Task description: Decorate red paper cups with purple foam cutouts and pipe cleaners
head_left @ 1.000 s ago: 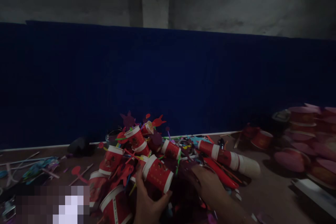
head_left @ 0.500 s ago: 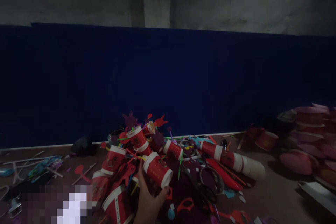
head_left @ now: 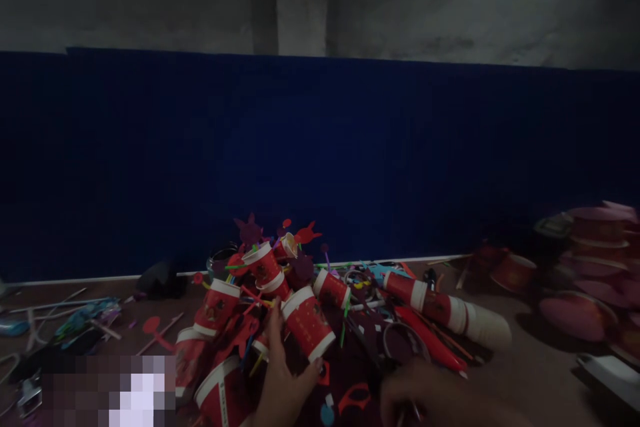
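Head view: red cup [head_left: 307, 322] between left fingers [head_left: 275, 337].

The right hand [head_left: 417, 390] is blurred and the lower edge cuts it, so it is not possible to tell what its fingers hold. The left hand [head_left: 286, 383] is also cut by this edge; some of its fingers are hidden behind the red cup [head_left: 307, 323], whose print is too small for reading. A pixelated patch [head_left: 100, 390] covers the lower left. The stacked containers [head_left: 597, 232] at far right are blurred and partly outside the view.
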The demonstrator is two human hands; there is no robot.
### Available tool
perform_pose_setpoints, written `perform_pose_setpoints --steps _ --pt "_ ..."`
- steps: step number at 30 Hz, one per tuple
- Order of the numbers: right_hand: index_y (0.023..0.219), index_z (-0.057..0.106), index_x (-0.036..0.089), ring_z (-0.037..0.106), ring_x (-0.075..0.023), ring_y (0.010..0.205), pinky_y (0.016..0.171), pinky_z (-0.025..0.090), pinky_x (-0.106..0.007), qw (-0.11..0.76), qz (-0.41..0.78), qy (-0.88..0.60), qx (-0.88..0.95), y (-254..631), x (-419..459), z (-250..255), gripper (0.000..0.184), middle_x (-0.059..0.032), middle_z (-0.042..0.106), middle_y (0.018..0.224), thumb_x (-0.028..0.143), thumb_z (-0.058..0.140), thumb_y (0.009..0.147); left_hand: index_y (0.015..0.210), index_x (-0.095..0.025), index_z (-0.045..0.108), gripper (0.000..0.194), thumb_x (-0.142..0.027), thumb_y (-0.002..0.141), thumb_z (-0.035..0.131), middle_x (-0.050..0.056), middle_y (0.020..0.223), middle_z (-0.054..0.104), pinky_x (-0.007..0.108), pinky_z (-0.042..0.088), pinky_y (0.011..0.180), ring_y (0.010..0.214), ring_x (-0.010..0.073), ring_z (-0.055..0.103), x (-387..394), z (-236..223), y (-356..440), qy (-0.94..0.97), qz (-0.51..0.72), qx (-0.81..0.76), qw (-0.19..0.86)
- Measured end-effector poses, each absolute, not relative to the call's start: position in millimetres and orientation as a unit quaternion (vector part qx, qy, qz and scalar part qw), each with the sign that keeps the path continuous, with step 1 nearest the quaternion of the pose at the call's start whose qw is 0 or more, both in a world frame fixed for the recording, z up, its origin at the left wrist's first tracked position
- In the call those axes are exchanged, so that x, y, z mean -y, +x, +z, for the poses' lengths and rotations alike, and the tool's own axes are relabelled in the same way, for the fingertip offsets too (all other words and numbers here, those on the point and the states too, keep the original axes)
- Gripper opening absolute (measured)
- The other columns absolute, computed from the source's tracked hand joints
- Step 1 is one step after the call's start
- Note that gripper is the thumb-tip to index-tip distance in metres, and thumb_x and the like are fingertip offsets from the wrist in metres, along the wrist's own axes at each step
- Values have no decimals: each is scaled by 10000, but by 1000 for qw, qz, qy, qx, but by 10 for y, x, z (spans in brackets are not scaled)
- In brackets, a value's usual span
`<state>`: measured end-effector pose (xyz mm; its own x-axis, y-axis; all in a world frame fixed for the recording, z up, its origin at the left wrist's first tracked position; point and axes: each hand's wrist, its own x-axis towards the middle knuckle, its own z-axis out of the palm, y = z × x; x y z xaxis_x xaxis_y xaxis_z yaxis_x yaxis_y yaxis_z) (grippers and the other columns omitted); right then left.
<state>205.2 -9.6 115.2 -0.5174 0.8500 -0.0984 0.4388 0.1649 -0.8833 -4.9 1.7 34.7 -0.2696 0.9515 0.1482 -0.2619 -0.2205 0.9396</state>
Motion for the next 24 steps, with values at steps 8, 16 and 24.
perform_pose_setpoints --steps 8,16,24 --pt "647 583 182 482 -91 428 401 369 -196 564 553 -435 432 2088 -574 1257 194 40 555 493 349 682 644 1269 -278 405 580 -340 745 645 80 1242 527 410 482 841 1056 248 548 44 248 -69 319 638 -407 571" --pt "678 524 211 437 -100 420 388 334 -218 685 365 -501 382 2068 -661 1215 244 49 520 510 439 578 745 1126 -187 526 321 -320 835 546 72 1139 567 425 504 769 969 224 565 57 287 -208 279 654 -421 562" --pt "570 478 226 416 -123 416 391 318 -241 654 345 -514 436 1940 -642 1197 295 36 473 468 459 538 741 1126 -192 525 306 -318 847 527 73 1147 559 410 497 793 966 203 569 18 186 -169 235 614 -405 635"
